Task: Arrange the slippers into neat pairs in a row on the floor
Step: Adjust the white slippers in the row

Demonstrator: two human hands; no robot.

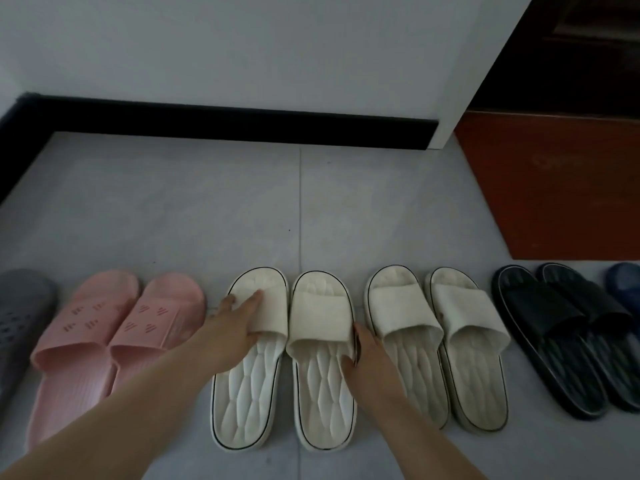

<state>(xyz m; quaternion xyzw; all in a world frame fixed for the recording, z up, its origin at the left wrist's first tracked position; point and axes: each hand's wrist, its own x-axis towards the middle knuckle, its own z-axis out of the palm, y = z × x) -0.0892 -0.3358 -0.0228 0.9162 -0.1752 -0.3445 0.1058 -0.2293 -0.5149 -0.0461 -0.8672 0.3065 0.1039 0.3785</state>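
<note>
Slippers stand in a row on the grey tiled floor, toes towards the wall. In the middle is a white pair: my left hand [235, 327] grips the strap of the left white slipper [247, 386], thumb under the strap. My right hand [363, 358] holds the right edge of the right white slipper [320, 375], thumb on its footbed. The two white slippers lie side by side, nearly touching. Left of them sits a pink pair [114, 337]. To the right come a cream pair [436, 341] and a black pair [568, 337].
A grey slipper [20, 317] is cut off at the left edge and a blue slipper [625, 282] at the right edge. A white wall with a black skirting board [225, 128] runs behind. A red-brown doormat [554, 185] lies at the back right.
</note>
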